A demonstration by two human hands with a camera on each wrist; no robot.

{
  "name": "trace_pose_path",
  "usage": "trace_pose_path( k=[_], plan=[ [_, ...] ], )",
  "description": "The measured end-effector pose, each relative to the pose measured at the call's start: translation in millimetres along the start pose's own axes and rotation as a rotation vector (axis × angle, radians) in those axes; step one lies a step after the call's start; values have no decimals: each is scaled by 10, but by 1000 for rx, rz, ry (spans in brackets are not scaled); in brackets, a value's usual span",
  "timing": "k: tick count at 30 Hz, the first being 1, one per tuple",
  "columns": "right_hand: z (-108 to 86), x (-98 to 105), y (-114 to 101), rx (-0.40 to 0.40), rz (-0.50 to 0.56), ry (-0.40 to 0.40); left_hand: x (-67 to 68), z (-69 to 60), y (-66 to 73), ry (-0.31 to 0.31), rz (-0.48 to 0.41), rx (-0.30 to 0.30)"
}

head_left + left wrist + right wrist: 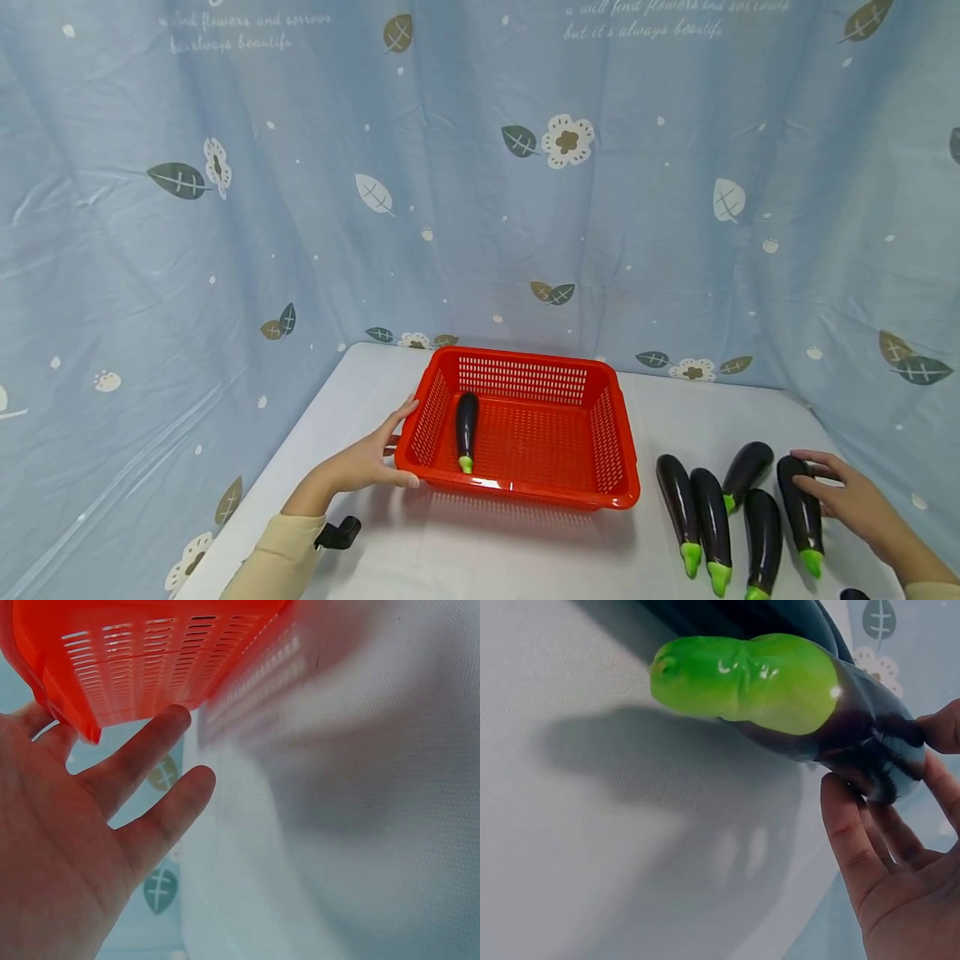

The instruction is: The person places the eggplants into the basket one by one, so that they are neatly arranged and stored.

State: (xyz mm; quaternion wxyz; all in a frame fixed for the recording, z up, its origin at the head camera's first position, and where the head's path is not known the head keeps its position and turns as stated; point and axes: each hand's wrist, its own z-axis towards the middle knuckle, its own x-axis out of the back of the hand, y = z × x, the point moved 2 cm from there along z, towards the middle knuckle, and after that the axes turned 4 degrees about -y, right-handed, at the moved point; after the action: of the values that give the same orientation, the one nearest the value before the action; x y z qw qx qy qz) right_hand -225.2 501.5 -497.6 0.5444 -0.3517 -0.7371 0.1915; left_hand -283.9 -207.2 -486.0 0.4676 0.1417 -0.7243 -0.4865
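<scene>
A red plastic basket [525,492] stands at the middle of the table with one dark eggplant [467,423] lying inside near its left wall. At the basket's left end my left hand [367,458] touches the rim, fingers spread and mostly straight; two of them extend free below the rim in the left wrist view. On the far right my right hand [847,496] pinches an eggplant [802,508] between thumb and fingers at its thick end. Its bright green stem end [742,682] points away from that hand in the right wrist view.
Left of the held eggplant lie several more eggplants [678,504], close together on the white table [390,542]. Another dark end [855,593] shows at the bottom right edge. A blue patterned curtain [480,208] hangs behind the table and along its sides.
</scene>
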Motion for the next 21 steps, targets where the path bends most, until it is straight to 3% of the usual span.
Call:
trace_pose_path(
  k=[21],
  plan=[
    [17, 4, -227, 81, 15, -4, 2, -9, 14, 2, -4, 11]
  ],
)
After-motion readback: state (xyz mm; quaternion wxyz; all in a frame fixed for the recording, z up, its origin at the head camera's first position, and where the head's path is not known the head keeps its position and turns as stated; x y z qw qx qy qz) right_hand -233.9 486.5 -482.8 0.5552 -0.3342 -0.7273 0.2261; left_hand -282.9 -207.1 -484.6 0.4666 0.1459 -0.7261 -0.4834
